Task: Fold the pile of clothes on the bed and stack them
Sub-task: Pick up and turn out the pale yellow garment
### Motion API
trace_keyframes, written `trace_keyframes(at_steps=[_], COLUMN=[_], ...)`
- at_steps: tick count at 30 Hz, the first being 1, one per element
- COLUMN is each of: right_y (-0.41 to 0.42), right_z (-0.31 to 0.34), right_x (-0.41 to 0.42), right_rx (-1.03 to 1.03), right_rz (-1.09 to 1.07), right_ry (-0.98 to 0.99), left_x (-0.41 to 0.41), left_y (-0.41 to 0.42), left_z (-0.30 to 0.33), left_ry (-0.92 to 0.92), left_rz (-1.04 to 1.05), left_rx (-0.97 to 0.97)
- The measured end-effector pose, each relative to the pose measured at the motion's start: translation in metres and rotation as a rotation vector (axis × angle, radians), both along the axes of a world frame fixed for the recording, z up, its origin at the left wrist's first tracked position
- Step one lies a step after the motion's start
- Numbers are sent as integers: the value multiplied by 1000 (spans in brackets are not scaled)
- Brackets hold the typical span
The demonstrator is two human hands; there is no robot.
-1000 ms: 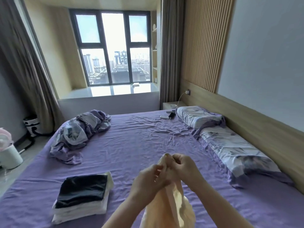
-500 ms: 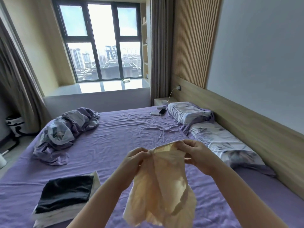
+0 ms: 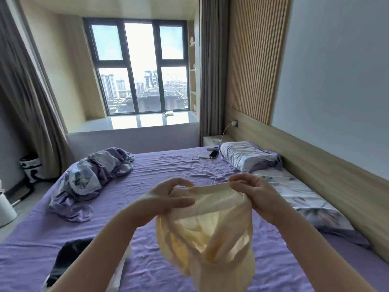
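The left hand (image 3: 166, 199) pinches one end of the waistband of a pale yellow garment (image 3: 207, 234), thumb laid across the front of the band and fingers curled behind it, while the right hand (image 3: 255, 196) grips the other end with its fingers bunched round the fabric; between them the band is stretched almost level and the thin, half see-through cloth hangs in loose folds below, held up in the air above the purple bed (image 3: 172, 173) and touching nothing but the two hands. Both bare forearms reach in from the bottom edge. Under the left forearm, at the near left of the bed, lies a stack of folded clothes (image 3: 69, 262), a black piece on top and white layers beneath, partly hidden by the arm. Further out on the left side sits a crumpled bundle of bedding (image 3: 92, 178) in purple and grey print. Along the right side two printed pillows (image 3: 248, 155) lie end to end against the wooden headboard (image 3: 328, 173). At the far right corner of the bed a dark phone (image 3: 213, 153) and a small white box lie just beside each other, with a white cable running up to a wall plug. Beyond the bed is a bright window ledge, a tall window (image 3: 139, 66) showing city towers, and grey-brown curtains on both sides
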State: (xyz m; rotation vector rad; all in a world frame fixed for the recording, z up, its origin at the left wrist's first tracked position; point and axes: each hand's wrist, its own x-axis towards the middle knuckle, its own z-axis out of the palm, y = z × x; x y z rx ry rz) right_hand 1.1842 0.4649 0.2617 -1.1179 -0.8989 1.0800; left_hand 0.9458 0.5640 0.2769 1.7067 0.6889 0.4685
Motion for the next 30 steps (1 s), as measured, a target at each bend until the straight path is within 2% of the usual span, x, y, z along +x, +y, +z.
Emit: trace_keyframes(at_steps=[3, 7, 10, 12, 15, 18, 22, 24, 27, 30], right_y=[1, 1, -8, -16, -22, -15, -9, -9, -5, 1], right_z=[-2, -22, -46, -66, -86, -89, -58, -42, -27, -22], right_x=[1, -12, -28, -41, -67, -72, -52, -38, -30, -38], right_rx=[63, 135, 195, 218, 185, 131, 93, 77, 57, 31], right_rz=[-43, -67, -116, -178, -143, -168, -98, -22, 24, 33], right_ry=[-130, -355, -644, -742, -728, -641, -443, -317, -367, -501], left_x=[1, 23, 35, 37, 33, 17, -32, -60, -89, -90], left_y=[-2, -9, -9, -9, -9, -6, 8, 12, 12, 1], left_z=[3, 1, -1, -3, -3, -10, -34, -47, -68, -74], left_ry=[76, -256, -303, -331, -389, -409, -212, -107, -65, 38], left_rz=[-18, 125, 204, 187, 118, 30, 50, 34, -14, 54], left_rx=[32, -375, -488, -525, -529, -393, -147, -168, -309, -149])
